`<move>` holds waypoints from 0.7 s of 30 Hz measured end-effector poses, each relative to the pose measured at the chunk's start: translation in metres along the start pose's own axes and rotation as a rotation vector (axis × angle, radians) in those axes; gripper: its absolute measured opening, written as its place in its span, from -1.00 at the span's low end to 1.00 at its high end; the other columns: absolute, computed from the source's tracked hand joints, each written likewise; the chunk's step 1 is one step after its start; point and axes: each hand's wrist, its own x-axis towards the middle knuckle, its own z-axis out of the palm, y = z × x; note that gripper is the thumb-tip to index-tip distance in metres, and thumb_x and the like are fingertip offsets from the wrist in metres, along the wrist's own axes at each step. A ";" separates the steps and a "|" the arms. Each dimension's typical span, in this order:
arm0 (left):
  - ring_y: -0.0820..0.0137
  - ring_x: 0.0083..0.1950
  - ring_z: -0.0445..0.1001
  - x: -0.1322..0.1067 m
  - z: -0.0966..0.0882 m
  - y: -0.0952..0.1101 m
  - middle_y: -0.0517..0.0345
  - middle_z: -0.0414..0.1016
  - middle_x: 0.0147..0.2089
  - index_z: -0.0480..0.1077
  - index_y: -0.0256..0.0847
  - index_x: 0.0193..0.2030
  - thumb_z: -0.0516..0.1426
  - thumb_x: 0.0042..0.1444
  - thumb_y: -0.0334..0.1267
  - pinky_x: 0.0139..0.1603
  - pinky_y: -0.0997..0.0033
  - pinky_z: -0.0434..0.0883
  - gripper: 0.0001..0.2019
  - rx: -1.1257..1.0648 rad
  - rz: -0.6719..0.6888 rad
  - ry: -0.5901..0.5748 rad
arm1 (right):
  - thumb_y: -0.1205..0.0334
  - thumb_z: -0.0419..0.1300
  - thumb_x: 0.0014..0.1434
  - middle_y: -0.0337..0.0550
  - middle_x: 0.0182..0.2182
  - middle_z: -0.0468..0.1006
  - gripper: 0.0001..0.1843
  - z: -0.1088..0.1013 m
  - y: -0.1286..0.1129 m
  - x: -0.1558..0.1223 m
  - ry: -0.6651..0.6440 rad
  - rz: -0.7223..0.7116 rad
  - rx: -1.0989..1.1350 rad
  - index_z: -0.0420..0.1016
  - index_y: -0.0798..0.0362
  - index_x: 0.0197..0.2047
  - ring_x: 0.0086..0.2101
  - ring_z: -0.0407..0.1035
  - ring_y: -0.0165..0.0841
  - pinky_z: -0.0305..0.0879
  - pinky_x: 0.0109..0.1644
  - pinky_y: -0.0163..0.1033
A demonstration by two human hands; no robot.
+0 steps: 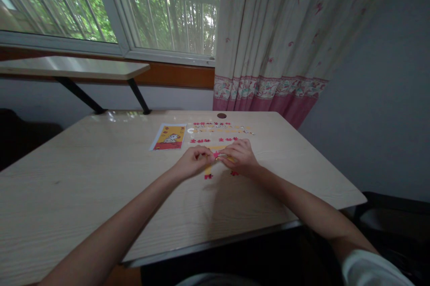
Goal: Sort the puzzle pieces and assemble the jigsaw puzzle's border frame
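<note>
A small pink jigsaw puzzle piece point(216, 155) is pinched between the fingertips of my two hands. My left hand point(195, 160) closes on its left side with thumb and forefinger, while my right hand point(241, 156) grips it from the right, partly hiding it. Beneath and around the hands lies a partly joined yellow frame of puzzle pieces point(208, 170), with a red puzzle piece point(208, 177) at its lower left end. Another red piece point(234, 173) shows just under my right hand. Some of the frame is covered by my fingers.
Beyond my hands, several loose pieces lie in rows, including red ones point(200, 141) and yellow ones point(231, 131). A picture card point(169, 137) with a white animal lies left of them on the wooden table point(134, 196). A raised shelf point(77, 67) stands at the back left.
</note>
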 end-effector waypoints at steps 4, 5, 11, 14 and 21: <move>0.40 -0.30 0.42 0.004 -0.018 0.007 0.11 0.55 -0.31 0.49 -0.22 -0.29 0.10 0.07 -0.15 -0.26 0.41 0.32 -0.78 0.126 0.006 -0.122 | 0.02 0.19 0.08 -0.22 -0.41 0.56 -0.77 0.001 0.001 -0.003 -0.035 0.061 0.023 0.55 -0.05 -0.29 -0.32 0.29 -0.38 -0.01 -0.09 -0.17; 0.39 -0.27 0.43 0.004 -0.023 0.007 0.10 0.55 -0.28 0.49 -0.21 -0.27 0.09 0.08 -0.16 -0.22 0.39 0.33 -0.78 0.172 0.023 -0.153 | 0.01 0.19 0.08 -0.22 -0.40 0.56 -0.77 0.001 -0.001 -0.004 -0.061 0.090 0.037 0.55 -0.05 -0.29 -0.32 0.30 -0.38 0.00 -0.09 -0.18; 0.37 -0.22 0.42 -0.016 -0.036 -0.003 0.09 0.52 -0.28 0.48 -0.20 -0.29 0.08 0.12 -0.21 -0.12 0.31 0.31 -0.82 0.349 0.167 -0.218 | 0.07 0.22 0.06 -0.29 -0.41 0.58 -0.85 0.002 -0.032 -0.012 -0.328 0.178 0.235 0.55 -0.07 -0.35 -0.30 0.34 -0.39 0.01 -0.11 -0.22; 0.37 -0.21 0.39 -0.033 -0.034 -0.011 0.09 0.49 -0.27 0.46 -0.19 -0.24 0.05 0.15 -0.22 -0.13 0.33 0.30 -0.82 0.381 0.229 -0.220 | 0.06 0.24 0.03 -0.30 -0.41 0.58 -0.85 0.000 -0.043 -0.014 -0.416 0.171 0.254 0.55 -0.09 -0.33 -0.30 0.32 -0.38 0.00 -0.10 -0.21; 0.37 -0.20 0.31 -0.049 -0.027 -0.005 0.11 0.39 -0.28 0.44 -0.14 -0.13 0.01 0.18 -0.26 -0.18 0.37 0.29 -0.79 0.442 0.283 -0.256 | 0.04 0.22 0.05 -0.26 -0.40 0.55 -0.81 -0.002 -0.045 -0.018 -0.458 0.159 0.203 0.54 -0.08 -0.31 -0.28 0.29 -0.36 -0.02 -0.11 -0.19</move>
